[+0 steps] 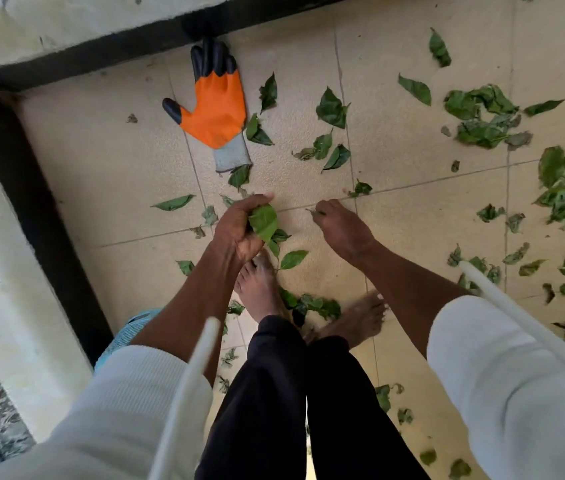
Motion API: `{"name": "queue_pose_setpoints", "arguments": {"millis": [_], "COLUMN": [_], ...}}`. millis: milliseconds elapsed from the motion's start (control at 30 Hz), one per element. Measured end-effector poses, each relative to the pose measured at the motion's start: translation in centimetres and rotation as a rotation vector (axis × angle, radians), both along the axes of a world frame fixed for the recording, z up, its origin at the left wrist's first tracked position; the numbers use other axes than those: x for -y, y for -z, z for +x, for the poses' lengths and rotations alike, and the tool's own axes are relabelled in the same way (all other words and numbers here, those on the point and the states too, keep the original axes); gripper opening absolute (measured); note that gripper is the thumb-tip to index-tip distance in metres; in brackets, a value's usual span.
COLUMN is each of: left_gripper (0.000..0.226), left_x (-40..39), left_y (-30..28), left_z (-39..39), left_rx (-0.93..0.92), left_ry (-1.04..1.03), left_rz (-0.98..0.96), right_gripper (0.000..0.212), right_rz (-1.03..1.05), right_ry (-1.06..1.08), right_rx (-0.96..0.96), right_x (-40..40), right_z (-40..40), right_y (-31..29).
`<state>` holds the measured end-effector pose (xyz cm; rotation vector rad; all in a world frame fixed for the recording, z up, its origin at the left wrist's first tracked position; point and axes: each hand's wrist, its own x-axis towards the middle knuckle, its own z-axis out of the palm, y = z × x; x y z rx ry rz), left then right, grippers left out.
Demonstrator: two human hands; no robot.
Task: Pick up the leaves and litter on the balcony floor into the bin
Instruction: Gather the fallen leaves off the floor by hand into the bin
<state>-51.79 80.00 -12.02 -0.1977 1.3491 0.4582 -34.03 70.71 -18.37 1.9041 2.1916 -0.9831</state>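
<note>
Green leaves lie scattered over the beige tiled balcony floor (412, 220), thickest at the right (482, 126). My left hand (239, 230) grips a bunch of green leaves (263, 221) just above the floor in the middle of the view. My right hand (343, 226) reaches down beside it, its fingertips pinching a small leaf scrap (314, 212) at a tile joint. More leaves (312, 306) lie by my bare feet. An orange and black work glove (217, 105) lies flat on the floor beyond my left hand.
A black-edged low wall (31, 202) bounds the floor on the left and at the far side. A light blue woven container (128, 330) shows partly behind my left forearm. My bare feet (260, 289) stand below the hands. White cords hang before the camera.
</note>
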Motion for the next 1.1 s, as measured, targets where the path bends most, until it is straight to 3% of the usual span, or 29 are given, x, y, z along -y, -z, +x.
{"name": "queue_pose_setpoints", "arguments": {"millis": [133, 200, 267, 400, 533, 600, 667, 733, 800, 833, 867, 933, 1033, 1100], "left_gripper": [0.033, 0.030, 0.029, 0.017, 0.022, 0.017, 0.017, 0.021, 0.026, 0.027, 0.028, 0.027, 0.025, 0.023], "left_x": [-0.1, -0.3, -0.4, -0.1, 0.4, 0.5, 0.3, -0.2, -0.7, -0.9, -1.1, -1.2, -1.5, -1.6], "left_y": [-0.2, -0.3, 0.0, -0.8, -1.2, -1.2, -1.2, -1.2, -1.0, -0.8, -0.6, -0.2, 0.3, 0.5], "left_z": [1.8, 2.7, 3.7, 6.0, 7.2, 7.4, 7.4, 7.5, 7.4, 7.3, 7.4, 7.3, 7.8, 7.9], "left_rx": [-0.108, -0.134, -0.132, -0.022, 0.119, 0.130, 0.000, -0.142, -0.164, -0.165, -0.161, -0.156, -0.061, -0.018], "left_ry": [-0.108, -0.254, -0.320, -0.305, -0.182, -0.112, -0.103, -0.136, -0.257, -0.324, -0.355, -0.317, -0.232, -0.183], "left_rz": [-0.056, -0.039, -0.021, 0.012, -0.004, -0.043, -0.066, -0.085, -0.112, -0.131, -0.145, -0.149, -0.145, -0.132], "right_gripper": [0.022, 0.026, 0.015, 0.005, 0.019, 0.024, 0.029, 0.013, 0.019, 0.020, 0.019, 0.019, 0.047, 0.049], "right_rz": [-0.155, -0.260, -0.308, -0.228, -0.007, -0.041, -0.282, -0.549, -0.519, -0.380, -0.209, -0.034, -0.074, -0.062], "right_ry": [1.121, 1.410, 1.479, 1.464, 1.161, 1.074, 0.993, 0.976, 1.195, 1.331, 1.392, 1.319, 0.928, 0.639], "right_rx": [-0.400, -0.648, -0.752, -0.662, -0.227, -0.116, -0.293, -0.602, -0.814, -0.769, -0.607, -0.234, -0.040, 0.090], "right_x": [-3.1, -4.4, -5.0, -5.1, -6.0, -6.3, -6.6, -6.6, -5.7, -5.1, -4.3, -2.5, -0.8, -0.3], "right_z": [-1.9, -3.2, -4.4, -6.1, -6.1, -5.6, -4.2, -1.9, 0.1, 0.9, 1.7, 2.9, 4.5, 5.3], "right_y": [-3.7, -5.9, -8.2, -9.3, -9.0, -9.5, -9.8, -10.2, -9.8, -9.1, -8.0, -5.7, -2.1, -0.4]}}
